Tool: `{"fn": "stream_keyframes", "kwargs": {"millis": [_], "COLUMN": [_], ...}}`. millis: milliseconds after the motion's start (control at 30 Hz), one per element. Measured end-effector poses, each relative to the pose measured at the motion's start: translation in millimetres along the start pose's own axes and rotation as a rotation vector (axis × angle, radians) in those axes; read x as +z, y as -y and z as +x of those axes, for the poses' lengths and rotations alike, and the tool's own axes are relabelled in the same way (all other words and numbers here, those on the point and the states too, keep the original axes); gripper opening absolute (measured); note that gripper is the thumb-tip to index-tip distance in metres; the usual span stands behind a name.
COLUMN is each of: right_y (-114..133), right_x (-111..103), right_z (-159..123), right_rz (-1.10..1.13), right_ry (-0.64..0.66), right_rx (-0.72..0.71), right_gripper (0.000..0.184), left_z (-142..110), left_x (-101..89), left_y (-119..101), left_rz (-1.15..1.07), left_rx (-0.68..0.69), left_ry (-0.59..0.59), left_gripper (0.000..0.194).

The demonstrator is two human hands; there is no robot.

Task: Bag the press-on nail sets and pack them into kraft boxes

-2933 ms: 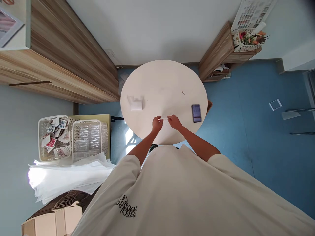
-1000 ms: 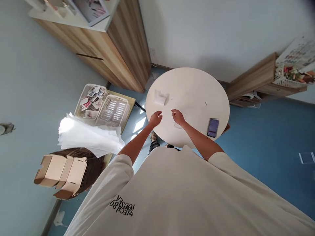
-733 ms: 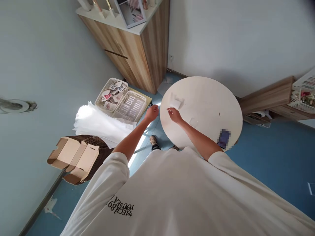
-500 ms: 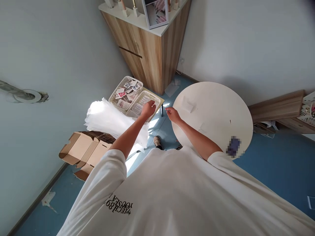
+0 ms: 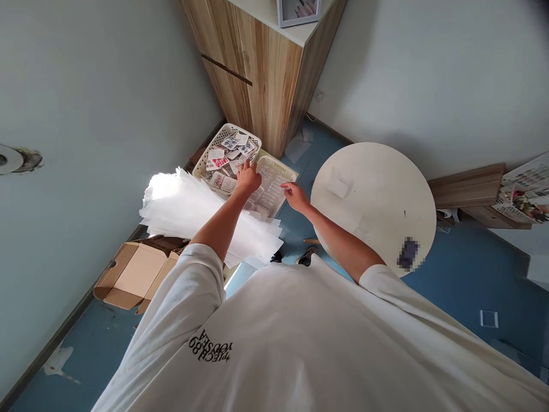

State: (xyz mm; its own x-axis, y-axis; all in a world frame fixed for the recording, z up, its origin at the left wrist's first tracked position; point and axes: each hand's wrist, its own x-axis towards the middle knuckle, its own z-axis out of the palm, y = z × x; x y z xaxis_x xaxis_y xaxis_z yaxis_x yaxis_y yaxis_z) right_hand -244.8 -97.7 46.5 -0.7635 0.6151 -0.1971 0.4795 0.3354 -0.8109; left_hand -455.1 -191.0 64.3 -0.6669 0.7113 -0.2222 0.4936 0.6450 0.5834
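Left hand (image 5: 249, 178) above near side of white perforated plastic basket (image 5: 222, 135) holding small printed card packets (image 5: 220, 162); can't tell if grip touches any. Right hand (image 5: 295, 195) loosely parted, beside clear plastic boxes (image 5: 270, 182). Packets look light, slippery; best pinched by edges.

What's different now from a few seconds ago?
The left hand moved leftward from the round table to the card basket; the right hand followed, to near the basket of clear boxes. The small clear piece they held was let go on the table. The white roll and blurred dark item stayed there.
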Motion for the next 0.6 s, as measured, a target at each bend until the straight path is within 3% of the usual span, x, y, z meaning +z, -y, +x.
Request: {"fn": "stream_keyframes", "kwargs": {"millis": [300, 600], "right_y": [10.2, 22.6], "right_x": [2.7, 15.7], "right_z": [18.6, 35.4], "right_rz": [-0.002, 0.152], "right_ry": [0.007, -0.014], "right_rx": [0.002, 0.065], "right_gripper": [0.034, 0.025], "left_z": [11.2, -21.6], "left_x": [1.8, -16.4], "left_y": [7.3, -4.6], "left_rz": [0.019, 0.025], "left_rx": [0.026, 0.188], "left_ry": [0.028, -0.043], "left_gripper": [0.070, 0.069]}}
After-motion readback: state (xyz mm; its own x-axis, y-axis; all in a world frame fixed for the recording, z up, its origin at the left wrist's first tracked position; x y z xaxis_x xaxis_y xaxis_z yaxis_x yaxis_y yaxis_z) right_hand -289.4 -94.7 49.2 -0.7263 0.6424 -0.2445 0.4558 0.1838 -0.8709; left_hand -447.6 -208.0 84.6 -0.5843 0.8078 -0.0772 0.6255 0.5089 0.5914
